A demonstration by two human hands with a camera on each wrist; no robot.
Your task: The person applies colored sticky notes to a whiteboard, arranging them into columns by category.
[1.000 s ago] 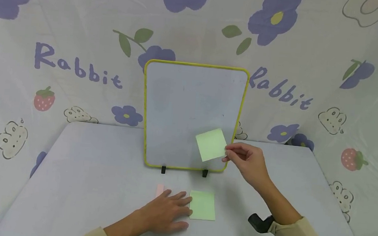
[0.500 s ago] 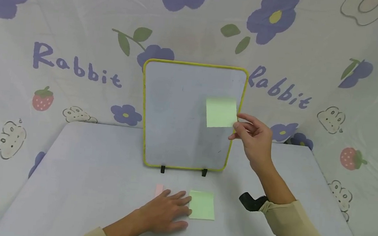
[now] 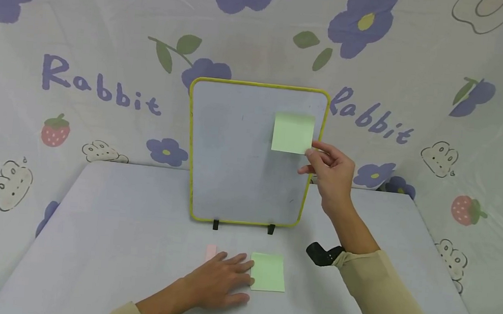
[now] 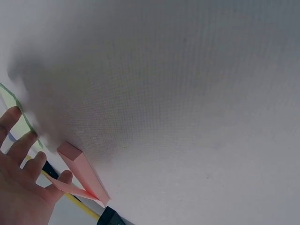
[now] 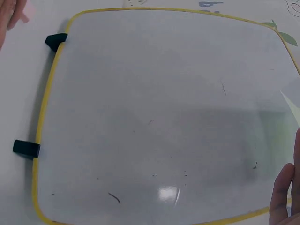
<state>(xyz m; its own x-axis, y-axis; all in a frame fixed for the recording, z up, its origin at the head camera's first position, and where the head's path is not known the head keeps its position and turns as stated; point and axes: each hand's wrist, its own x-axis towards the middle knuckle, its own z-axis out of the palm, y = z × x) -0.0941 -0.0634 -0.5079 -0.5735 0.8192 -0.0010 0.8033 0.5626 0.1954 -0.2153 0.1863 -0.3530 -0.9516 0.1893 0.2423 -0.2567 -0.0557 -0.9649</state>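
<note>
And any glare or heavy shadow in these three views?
Right wrist: small bright glare on the board, shadow toward the right; head: fairly even light, soft shadow on the table beside the right sleeve; left wrist: dimmer, dark shadow beside the left hand.

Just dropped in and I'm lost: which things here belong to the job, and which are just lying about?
Likely in the job:
green note, pinched by the right fingers
whiteboard behind it
green pad, at the left fingers
pink pad, perhaps, by the same fingers

Seemingly just around:
printed cloth
black wrist piece
table
</note>
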